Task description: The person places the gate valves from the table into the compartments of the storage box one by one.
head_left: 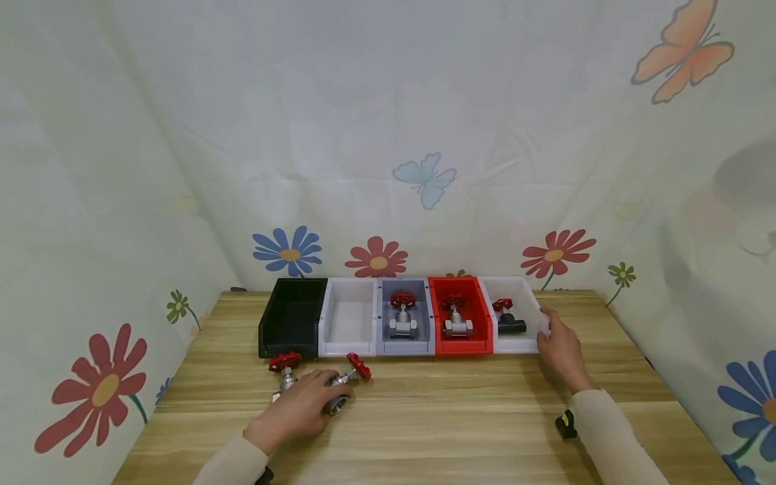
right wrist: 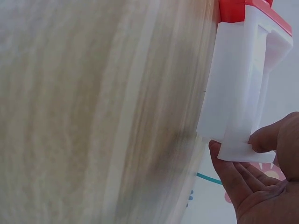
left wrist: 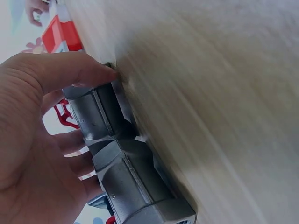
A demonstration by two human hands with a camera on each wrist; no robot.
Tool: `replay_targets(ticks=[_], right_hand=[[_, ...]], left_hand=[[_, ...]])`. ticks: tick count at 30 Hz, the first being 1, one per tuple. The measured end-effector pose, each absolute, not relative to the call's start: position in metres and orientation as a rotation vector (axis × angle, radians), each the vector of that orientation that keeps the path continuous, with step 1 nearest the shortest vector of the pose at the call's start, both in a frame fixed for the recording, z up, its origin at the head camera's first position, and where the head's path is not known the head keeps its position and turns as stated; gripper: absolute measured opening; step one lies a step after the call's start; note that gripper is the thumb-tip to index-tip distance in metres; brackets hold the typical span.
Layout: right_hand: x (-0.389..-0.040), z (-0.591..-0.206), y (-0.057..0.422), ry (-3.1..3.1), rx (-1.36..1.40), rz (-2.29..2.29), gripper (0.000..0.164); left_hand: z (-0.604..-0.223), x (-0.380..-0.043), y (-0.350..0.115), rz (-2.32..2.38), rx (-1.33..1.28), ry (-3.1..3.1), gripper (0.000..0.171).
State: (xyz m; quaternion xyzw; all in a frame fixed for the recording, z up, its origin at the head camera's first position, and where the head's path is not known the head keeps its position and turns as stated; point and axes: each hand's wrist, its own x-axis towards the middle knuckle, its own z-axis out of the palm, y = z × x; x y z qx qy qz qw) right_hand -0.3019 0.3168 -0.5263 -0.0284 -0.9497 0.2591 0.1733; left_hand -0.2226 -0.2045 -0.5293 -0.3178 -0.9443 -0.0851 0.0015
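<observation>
My left hand (head_left: 298,406) grips a metal gate valve (left wrist: 96,114) with a red handwheel (head_left: 360,366), thumb on one side and fingers on the other. In the left wrist view it lies at the wood surface. Close beside it is a second metal gate valve (left wrist: 135,184), its red handwheel (head_left: 285,362) standing left of the hand; my hand partly hides its body in the head view. At the right end of the row, my right hand (head_left: 562,347) pinches the side wall of a white bin (right wrist: 233,84), which contains a black-bodied valve (head_left: 512,326) with a red handle.
From left to right, the row has a black bin (head_left: 263,340), another white bin (head_left: 348,348), a grey bin (head_left: 406,347), a red bin (head_left: 463,347) and the held white one. Gate valves stand in the grey and red bins. A flowered curtain (head_left: 339,135) hangs behind the wooden table (head_left: 448,431).
</observation>
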Motion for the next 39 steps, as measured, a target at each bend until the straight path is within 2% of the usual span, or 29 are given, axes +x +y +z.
replay_targets(ticks=[18,39], right_hand=[[-0.3004,-0.5228,0.3146,-2.720,-0.097,0.764,0.051],[-0.2998,-0.5246,0.3170,-2.701,-0.076,0.762,0.051]], left_hand=[[-0.5277,-0.2253,-0.2017,-0.243,-1.013,-2.926,0.050],[-0.5249,-0.2240,-0.1954,-0.331,-0.885,-3.010,0.047]])
